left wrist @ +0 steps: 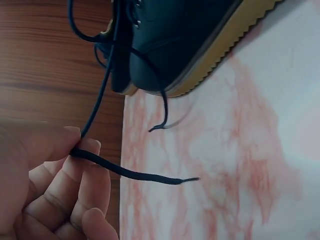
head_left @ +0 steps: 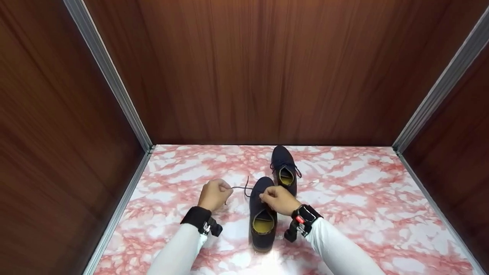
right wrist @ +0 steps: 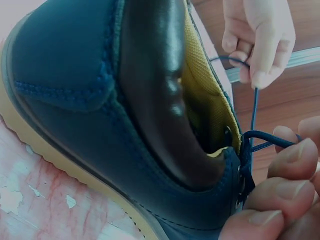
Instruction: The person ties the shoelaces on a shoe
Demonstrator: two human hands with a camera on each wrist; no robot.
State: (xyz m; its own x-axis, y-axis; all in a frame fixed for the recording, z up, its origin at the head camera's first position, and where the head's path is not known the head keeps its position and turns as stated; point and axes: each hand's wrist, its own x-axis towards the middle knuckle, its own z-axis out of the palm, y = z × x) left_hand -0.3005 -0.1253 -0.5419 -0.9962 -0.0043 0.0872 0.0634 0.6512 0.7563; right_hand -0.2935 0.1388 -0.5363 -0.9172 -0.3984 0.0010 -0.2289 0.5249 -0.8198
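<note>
A dark navy shoe [head_left: 263,229] with a yellow lining stands on the floor between my hands, toe pointing away. My left hand [head_left: 215,194], left of the toe, pinches a dark shoelace [left wrist: 100,102] between thumb and forefinger; its tipped end hangs free past the fingers. That lace runs taut back to the shoe. Over the shoe's lacing, my right hand [head_left: 280,199] pinches a lace loop [right wrist: 272,137] close to the eyelets. Another loose lace end [left wrist: 165,107] dangles beside the toe in the left wrist view. The right hand hides part of the lacing in the head view.
A second navy shoe [head_left: 282,156], its laces tied in a bow, stands just beyond and right of the first. Red-and-white marbled surface [head_left: 355,198] lies underneath. Brown wood-grain panels [head_left: 244,76] with grey metal edging [head_left: 114,84] enclose the back and sides.
</note>
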